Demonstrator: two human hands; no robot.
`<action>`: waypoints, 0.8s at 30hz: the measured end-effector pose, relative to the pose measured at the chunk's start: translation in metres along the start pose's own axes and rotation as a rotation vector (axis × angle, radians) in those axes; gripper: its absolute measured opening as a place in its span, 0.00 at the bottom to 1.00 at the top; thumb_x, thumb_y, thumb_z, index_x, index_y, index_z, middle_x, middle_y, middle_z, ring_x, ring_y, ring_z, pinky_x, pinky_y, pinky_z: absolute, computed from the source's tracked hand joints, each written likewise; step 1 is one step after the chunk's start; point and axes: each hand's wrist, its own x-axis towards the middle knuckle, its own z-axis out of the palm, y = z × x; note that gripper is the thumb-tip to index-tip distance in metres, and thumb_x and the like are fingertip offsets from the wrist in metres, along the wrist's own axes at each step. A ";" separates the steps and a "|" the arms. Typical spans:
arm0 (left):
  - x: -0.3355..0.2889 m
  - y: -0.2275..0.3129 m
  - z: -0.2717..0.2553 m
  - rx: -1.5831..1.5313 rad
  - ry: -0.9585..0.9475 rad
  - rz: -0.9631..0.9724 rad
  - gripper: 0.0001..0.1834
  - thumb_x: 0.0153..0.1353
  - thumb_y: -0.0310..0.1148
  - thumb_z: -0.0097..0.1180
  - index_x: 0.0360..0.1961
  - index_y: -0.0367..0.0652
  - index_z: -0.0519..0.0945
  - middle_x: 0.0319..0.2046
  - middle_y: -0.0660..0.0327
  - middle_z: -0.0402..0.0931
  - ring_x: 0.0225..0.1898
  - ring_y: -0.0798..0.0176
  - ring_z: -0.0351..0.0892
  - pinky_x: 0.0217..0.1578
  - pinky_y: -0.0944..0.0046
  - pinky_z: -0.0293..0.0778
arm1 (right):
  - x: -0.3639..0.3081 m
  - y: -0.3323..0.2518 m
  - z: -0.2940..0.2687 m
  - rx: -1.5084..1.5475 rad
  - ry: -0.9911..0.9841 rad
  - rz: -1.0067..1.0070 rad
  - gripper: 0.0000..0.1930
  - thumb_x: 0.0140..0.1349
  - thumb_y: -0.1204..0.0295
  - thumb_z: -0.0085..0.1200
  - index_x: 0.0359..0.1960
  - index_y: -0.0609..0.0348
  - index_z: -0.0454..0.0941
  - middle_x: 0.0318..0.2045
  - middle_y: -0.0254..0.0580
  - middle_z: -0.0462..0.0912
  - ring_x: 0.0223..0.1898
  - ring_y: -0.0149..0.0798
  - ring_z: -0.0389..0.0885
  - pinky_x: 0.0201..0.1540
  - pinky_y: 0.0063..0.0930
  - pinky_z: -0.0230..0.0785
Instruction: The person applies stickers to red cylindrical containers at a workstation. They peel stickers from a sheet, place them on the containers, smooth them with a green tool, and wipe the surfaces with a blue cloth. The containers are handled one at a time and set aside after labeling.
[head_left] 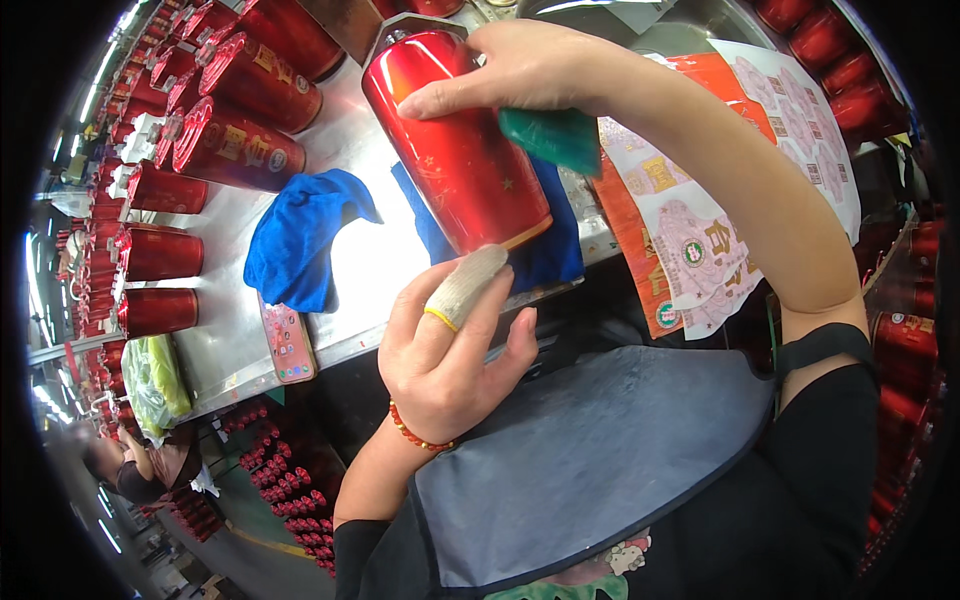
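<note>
A glossy red bottle (pixel 470 185) with small gold stars lies tilted over a folded blue cloth (pixel 562 250), its base toward me. My right hand (pixel 525 65) is closed round its far part, thumb laid along the red side. A green flat scraper (pixel 552 140) sticks out under that hand, against the palm side. At the base, my left hand (pixel 440 350) has its fingers partly stretched and its thumb apart. One finger wears a pale knitted finger cover (pixel 465 285), and its tip meets the bottle's gold bottom rim.
Red bottles with gold lettering (pixel 240 145) stand crowded along the left of the metal table (pixel 225 345). A crumpled blue cloth (pixel 300 240) and a smartphone (pixel 287 340) lie nearer. Printed decal sheets (pixel 690 250) cover the right side. Another person (pixel 150 465) works at far left.
</note>
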 end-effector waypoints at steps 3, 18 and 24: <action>-0.001 0.000 -0.001 -0.007 -0.006 -0.002 0.20 0.46 0.26 0.72 0.43 0.36 0.87 0.45 0.54 0.84 0.45 0.51 0.84 0.44 0.58 0.83 | -0.002 0.001 -0.006 0.008 -0.021 0.023 0.56 0.48 0.26 0.63 0.61 0.71 0.73 0.49 0.61 0.84 0.47 0.46 0.87 0.50 0.30 0.79; 0.011 0.006 0.007 0.035 0.000 0.102 0.17 0.49 0.28 0.70 0.42 0.38 0.88 0.45 0.57 0.84 0.47 0.54 0.83 0.46 0.58 0.81 | 0.001 0.013 -0.004 0.140 -0.072 0.023 0.55 0.47 0.26 0.64 0.58 0.70 0.75 0.42 0.51 0.86 0.42 0.39 0.88 0.45 0.29 0.81; -0.011 -0.002 0.007 -0.030 0.062 -0.027 0.18 0.50 0.24 0.68 0.45 0.36 0.86 0.46 0.51 0.84 0.46 0.49 0.84 0.47 0.57 0.82 | 0.003 0.054 0.005 0.619 -0.196 0.032 0.40 0.50 0.36 0.70 0.47 0.64 0.80 0.25 0.30 0.78 0.23 0.14 0.76 0.17 0.05 0.58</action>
